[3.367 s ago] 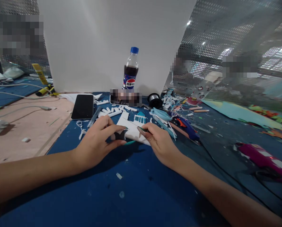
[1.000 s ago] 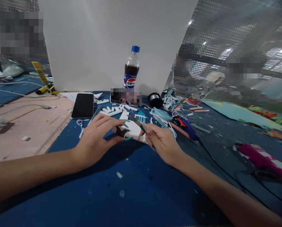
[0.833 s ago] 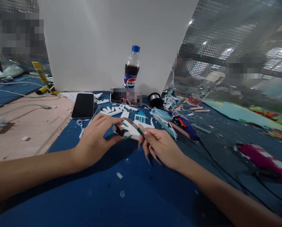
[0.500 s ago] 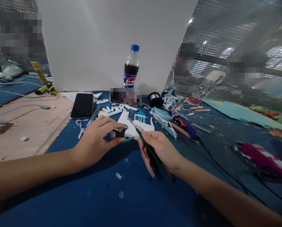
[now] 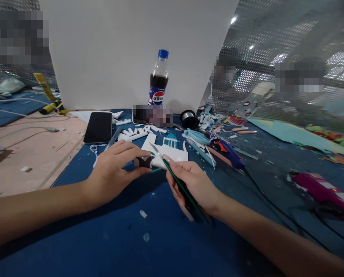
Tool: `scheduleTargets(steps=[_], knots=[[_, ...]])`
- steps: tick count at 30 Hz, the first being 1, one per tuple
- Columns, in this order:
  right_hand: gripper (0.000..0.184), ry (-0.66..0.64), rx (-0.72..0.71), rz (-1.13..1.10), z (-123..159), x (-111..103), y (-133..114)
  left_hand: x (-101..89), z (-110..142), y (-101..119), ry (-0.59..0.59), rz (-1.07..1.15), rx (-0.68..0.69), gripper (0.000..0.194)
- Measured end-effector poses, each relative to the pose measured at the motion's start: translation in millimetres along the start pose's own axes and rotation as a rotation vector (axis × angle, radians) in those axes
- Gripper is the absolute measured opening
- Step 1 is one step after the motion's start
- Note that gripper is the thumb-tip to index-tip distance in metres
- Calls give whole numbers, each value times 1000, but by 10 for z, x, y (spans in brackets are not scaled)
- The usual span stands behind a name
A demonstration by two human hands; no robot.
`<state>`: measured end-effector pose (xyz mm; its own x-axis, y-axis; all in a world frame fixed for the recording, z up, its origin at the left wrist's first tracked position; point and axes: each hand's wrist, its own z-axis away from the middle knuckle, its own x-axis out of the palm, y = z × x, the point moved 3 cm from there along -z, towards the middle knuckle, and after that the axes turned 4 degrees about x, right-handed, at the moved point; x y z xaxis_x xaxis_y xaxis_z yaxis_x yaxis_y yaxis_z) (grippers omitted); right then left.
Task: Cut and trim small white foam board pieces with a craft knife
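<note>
Head view. Left hand [image 5: 112, 165]: thumb and fingertips pinched around a small black-and-white piece [image 5: 143, 161], low over the table [image 5: 114, 246]. Right hand [image 5: 195, 179]: closed around a green-handled knife [image 5: 176, 177], its bare blade slanting up and leftward. White board [image 5: 174, 154]: just beyond both hands, behind the blade; contact between blade and board, cannot tell.

Hazards, as judged. Item: cut finger; cause, blade near the left fingertips, a slip towards them likely to nick. Item: lost piece; cause, small size and a fingertip-only grip, liable to twist under sideways pressure. Item: scored board; cause, the point straying past the piece. Item: snagged cord [image 5: 271, 204]; cause, its run near the right forearm, a catch perhaps dragging the blue glue gun [image 5: 231, 154] into the clutter.
</note>
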<state>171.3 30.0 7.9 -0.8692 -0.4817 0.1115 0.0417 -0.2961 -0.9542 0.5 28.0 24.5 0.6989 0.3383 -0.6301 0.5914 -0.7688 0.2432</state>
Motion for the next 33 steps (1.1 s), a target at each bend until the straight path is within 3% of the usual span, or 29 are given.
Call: scheduleTargets(steps=[33], knots=[[45, -9, 0, 46, 21, -11, -4, 7, 5, 2, 9, -20, 10, 11]])
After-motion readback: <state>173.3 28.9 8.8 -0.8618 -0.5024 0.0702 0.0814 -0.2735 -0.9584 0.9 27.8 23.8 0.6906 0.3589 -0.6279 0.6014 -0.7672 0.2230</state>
